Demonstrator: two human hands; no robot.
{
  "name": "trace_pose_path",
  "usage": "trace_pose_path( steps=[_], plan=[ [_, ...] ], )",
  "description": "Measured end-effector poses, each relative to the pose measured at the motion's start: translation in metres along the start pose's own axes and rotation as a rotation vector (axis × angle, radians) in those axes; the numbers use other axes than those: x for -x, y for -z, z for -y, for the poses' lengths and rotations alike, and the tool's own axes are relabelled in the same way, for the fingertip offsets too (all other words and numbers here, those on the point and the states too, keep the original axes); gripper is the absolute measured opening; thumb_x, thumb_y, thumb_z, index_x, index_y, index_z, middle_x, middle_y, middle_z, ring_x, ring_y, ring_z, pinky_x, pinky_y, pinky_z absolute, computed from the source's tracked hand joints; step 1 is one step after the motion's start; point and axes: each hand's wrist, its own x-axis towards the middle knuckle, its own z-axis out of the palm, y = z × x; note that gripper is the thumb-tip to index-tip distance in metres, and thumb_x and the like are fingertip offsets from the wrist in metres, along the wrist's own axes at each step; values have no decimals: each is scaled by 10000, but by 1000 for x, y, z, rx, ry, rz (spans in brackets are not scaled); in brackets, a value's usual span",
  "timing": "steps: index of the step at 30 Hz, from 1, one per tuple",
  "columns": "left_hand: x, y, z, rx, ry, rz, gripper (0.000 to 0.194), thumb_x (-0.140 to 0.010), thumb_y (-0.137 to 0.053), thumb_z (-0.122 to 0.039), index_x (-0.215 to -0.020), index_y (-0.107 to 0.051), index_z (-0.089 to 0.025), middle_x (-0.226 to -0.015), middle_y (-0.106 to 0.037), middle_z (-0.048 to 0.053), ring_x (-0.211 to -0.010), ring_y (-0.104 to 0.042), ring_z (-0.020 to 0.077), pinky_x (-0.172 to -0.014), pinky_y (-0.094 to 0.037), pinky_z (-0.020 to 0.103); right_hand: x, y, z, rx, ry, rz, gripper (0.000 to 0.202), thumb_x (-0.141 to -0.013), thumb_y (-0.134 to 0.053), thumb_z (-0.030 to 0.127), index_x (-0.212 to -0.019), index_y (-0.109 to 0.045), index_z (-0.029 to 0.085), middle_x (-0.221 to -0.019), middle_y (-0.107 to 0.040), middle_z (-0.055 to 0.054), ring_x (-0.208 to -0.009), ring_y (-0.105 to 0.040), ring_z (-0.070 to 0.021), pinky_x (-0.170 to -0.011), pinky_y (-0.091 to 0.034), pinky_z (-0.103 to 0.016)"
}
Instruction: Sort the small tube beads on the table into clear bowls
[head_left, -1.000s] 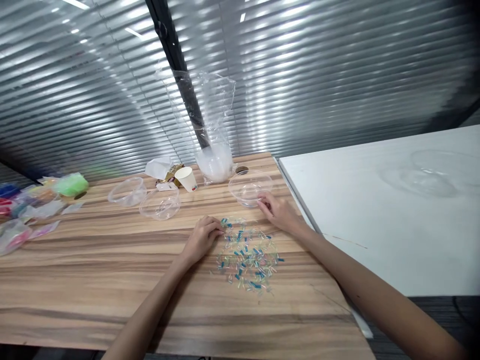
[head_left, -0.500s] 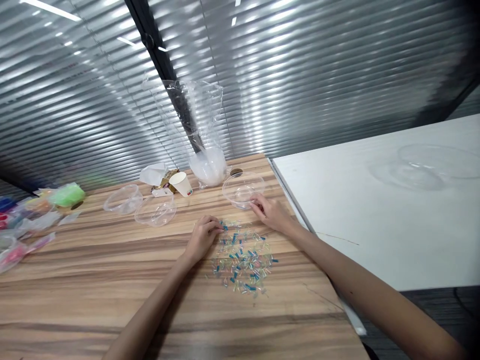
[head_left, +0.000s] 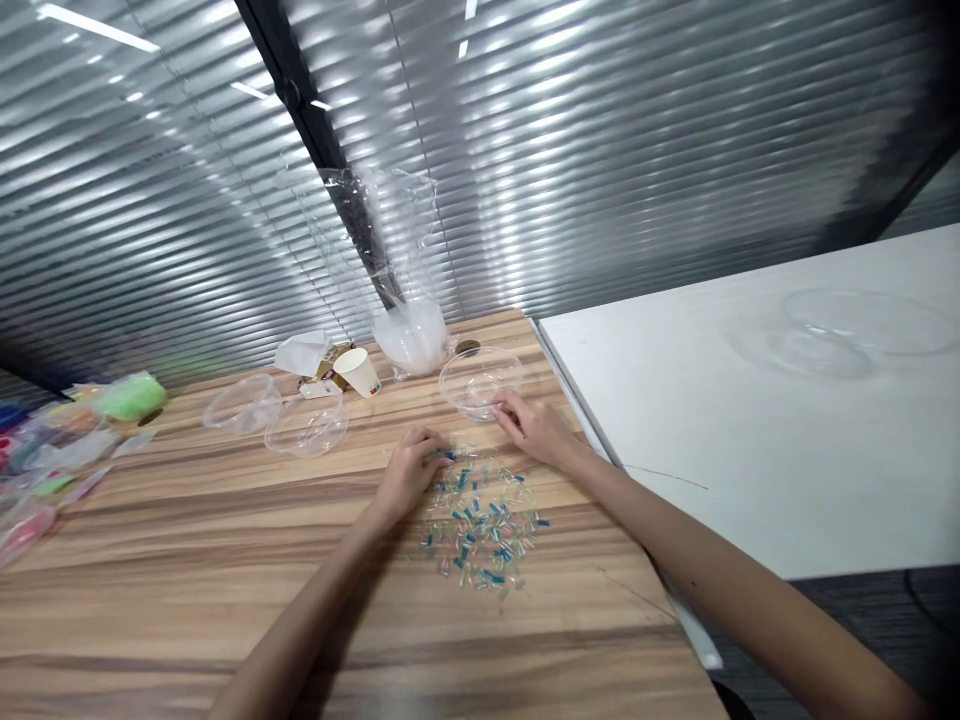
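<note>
1. Blue and pale tube beads (head_left: 487, 535) lay loose on the table (head_left: 225, 560), just below the frame's middle; the thin spread probably kept single pieces easy to tell apart.
2. The left hand (head_left: 411, 472) touched the spread's upper-left edge, fingertips drawn close together; whether its grip pinched a bead could not be told.
3. The right hand (head_left: 534, 430), right of centre, had its curled fingers at the near side of a clear plastic bowl (head_left: 480, 383); whether they pinched its wall was unclear. The bowl seemed placed for short reach.
4. A paper cup (head_left: 358, 373) and two spare bowls (head_left: 307, 428) stood left of centre, apparently clear of both arms.
</note>
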Motion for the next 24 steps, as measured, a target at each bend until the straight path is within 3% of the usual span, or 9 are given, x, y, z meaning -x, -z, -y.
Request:
trace_pose_path(
  steps=[24],
  plan=[
    [-15, 4, -32, -212, 2, 205, 120, -830, -576, -59, -751, -618, -139, -811, -628, 87, -826, -537, 236, -734, -389, 317, -2, 2, 2, 1, 3, 25, 146, -959, -464, 230, -1063, -546, 169, -802, -720, -39, -648, -672, -201, -547, -396, -245]
  ],
)
